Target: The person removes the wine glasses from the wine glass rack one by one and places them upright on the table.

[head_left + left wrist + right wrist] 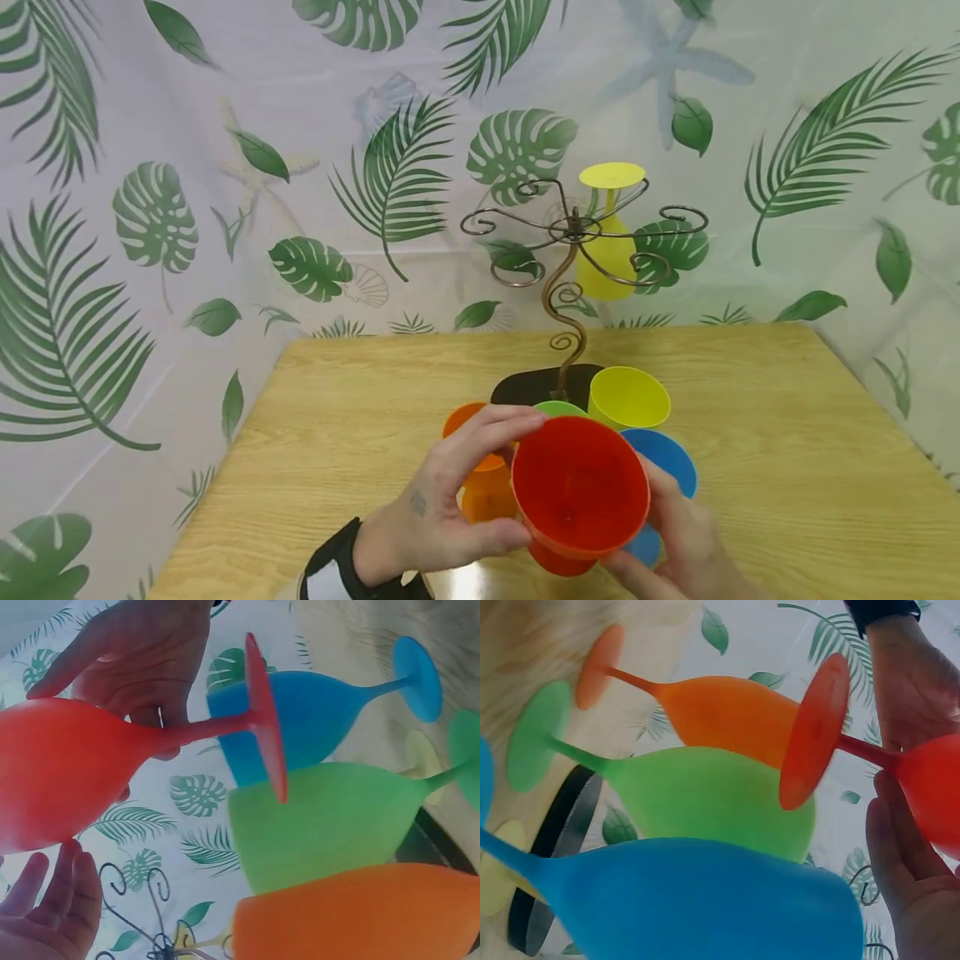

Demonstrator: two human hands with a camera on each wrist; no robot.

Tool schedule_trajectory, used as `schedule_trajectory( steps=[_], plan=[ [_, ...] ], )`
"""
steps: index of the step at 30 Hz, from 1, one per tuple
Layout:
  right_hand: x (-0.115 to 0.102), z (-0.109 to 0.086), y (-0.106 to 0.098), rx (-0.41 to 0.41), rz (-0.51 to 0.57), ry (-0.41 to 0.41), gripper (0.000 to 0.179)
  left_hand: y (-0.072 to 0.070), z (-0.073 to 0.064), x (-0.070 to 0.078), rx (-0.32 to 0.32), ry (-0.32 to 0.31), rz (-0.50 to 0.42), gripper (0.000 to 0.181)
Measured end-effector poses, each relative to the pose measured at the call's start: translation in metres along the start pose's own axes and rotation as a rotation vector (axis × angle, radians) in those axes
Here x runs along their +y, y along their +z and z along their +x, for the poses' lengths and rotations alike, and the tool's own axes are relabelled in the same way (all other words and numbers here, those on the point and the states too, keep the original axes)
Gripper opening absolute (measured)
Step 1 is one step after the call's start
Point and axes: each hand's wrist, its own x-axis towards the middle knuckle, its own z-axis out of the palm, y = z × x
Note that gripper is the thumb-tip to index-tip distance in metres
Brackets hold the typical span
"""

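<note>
Both hands hold a red plastic wine glass point(581, 483) over the table, its open mouth tipped toward the head camera. My left hand point(442, 492) grips the bowl from the left, thumb low and fingers near the rim. From the right, my right hand point(678, 533) holds the bowl with fingers and thumb. In the left wrist view the red stem and foot point(264, 720) stick out free of both hands. Behind the red glass stand an orange glass point(727, 709), a green glass point(712, 787) and a blue glass point(720, 900), all upright.
A curly metal glass rack point(573, 229) rises from a black base point(525, 385) at the back of the wooden table point(352, 400). One yellow glass point(607, 267) hangs upside down on it. Another yellow glass point(630, 396) stands beside the base. A leaf-print cloth point(420, 283) covers the walls.
</note>
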Motion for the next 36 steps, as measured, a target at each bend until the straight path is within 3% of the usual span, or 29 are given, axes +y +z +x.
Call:
schedule_trajectory(
  steps=[4, 7, 14, 20, 23, 30, 36],
  plan=[
    [-0.005, -0.005, -0.002, -0.061, -0.147, 0.152, 0.094, 0.003, -0.006, -0.004, -0.031, -0.048, 0.031, 0.077],
    [-0.005, -0.005, -0.005, -0.093, -0.25, 0.188, 0.093, 0.005, -0.012, -0.008, -0.051, -0.05, 0.088, 0.081],
    [-0.002, -0.007, -0.007, -0.071, -0.374, 0.122, 0.109, 0.01, -0.025, -0.015, -0.105, -0.057, 0.188, 0.084],
    [0.005, -0.008, -0.013, -0.122, -0.437, 0.067, 0.075, 0.013, -0.031, -0.018, -0.176, -0.11, 0.26, 0.089],
    [0.007, -0.01, -0.014, -0.135, -0.513, 0.088, 0.077, 0.015, -0.031, -0.02, -0.203, -0.115, 0.357, 0.087],
    [0.012, -0.015, -0.013, -0.138, -0.579, 0.085, 0.078, 0.018, -0.03, -0.021, -0.236, -0.11, 0.712, 0.09],
    [0.017, -0.017, -0.011, -0.146, -0.642, 0.038, 0.078, 0.022, -0.035, -0.023, -0.259, -0.192, 0.751, 0.09]
  ],
)
